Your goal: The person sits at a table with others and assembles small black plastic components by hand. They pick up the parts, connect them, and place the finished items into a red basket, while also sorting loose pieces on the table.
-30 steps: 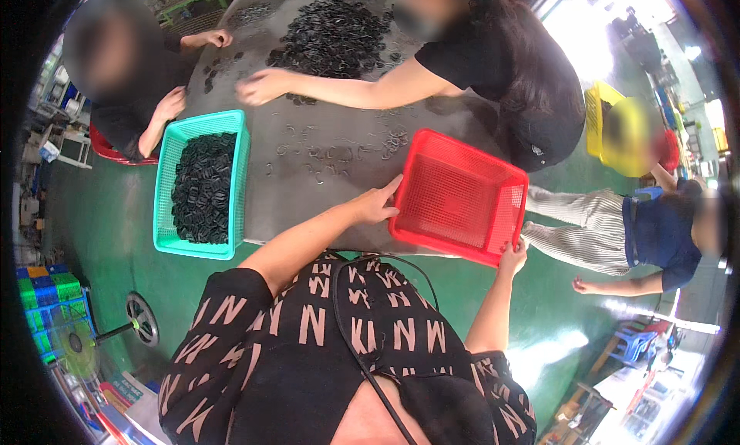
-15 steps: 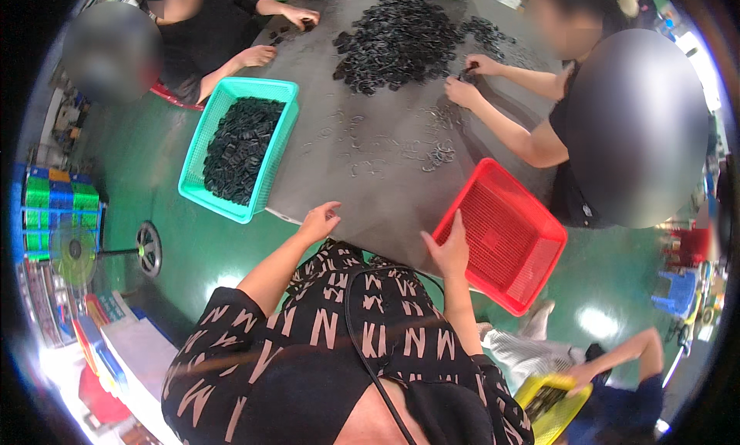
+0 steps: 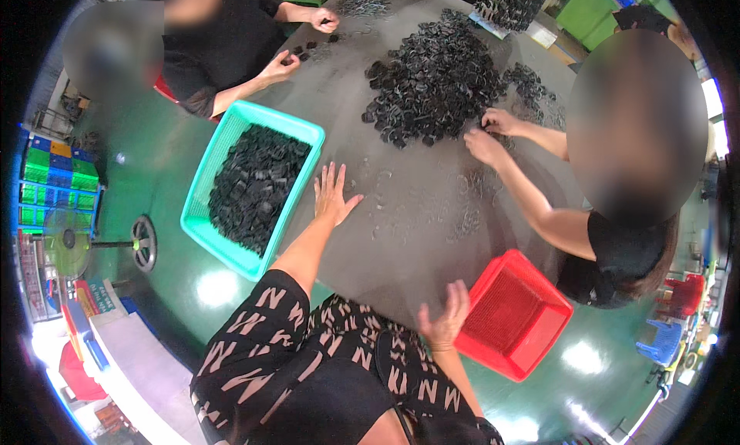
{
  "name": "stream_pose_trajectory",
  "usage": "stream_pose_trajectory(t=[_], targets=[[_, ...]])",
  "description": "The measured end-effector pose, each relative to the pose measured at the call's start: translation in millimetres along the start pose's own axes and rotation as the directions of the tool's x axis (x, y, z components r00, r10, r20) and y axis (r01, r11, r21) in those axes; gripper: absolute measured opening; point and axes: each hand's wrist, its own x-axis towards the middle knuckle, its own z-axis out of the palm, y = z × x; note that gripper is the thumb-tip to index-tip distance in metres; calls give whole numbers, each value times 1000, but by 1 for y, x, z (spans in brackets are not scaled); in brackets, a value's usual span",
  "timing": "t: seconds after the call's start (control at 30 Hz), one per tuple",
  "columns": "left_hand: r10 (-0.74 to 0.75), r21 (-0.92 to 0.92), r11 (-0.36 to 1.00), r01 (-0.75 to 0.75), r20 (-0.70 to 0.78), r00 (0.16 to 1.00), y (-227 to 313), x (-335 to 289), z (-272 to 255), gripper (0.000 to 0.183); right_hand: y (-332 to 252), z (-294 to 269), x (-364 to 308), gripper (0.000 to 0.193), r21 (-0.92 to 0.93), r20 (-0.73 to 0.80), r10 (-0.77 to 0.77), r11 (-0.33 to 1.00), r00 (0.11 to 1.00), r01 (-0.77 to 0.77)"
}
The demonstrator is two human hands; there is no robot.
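My left hand (image 3: 333, 195) is spread with nothing in it, over the grey tabletop beside the teal basket. That teal basket (image 3: 202, 230) is filled with small black parts (image 3: 258, 184) and stands at the table's left edge. My right hand (image 3: 445, 320), slightly blurred, has its fingers apart and holds nothing. It is nearest to the red basket (image 3: 515, 315), in which no parts show, at the table's near right corner. A big heap of black parts (image 3: 435, 79) lies farther back on the grey table (image 3: 347, 252). Thin ring-like scraps (image 3: 462, 206) are scattered in front of it.
A co-worker's hands (image 3: 489, 140) are at the heap's right side. Another co-worker's hands (image 3: 284, 65) handle small dark pieces at the far left. A fan (image 3: 68, 241) and a wheel (image 3: 143, 243) stand on the green floor at left. A blue stool (image 3: 660, 342) is at right.
My left hand has reached forward over the table and spread its fingers. My right hand stays beside the red basket. The view has shifted, so the table contents sit lower in it.
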Motion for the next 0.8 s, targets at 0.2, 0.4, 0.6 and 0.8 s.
stream_pose_trajectory(t=[0.2,0.4,0.6,0.8], targets=[[226,4,974,-227,-138,964,43,92,26,69,-23,108,52,83,-80,487,-91,986,868,148],[460,-593,716,-369,3,888,88,49,39,60,-30,187,80,69,14,696,-233,950,680,311],[-23,-309,949,-56,-247,969,17,64,23,55,-29,202,154,64,-16,543,-209,966,813,258],[120,-9,993,-121,-71,990,25,68,18,52,24,175,211,61,-326,395,143,945,907,-7]])
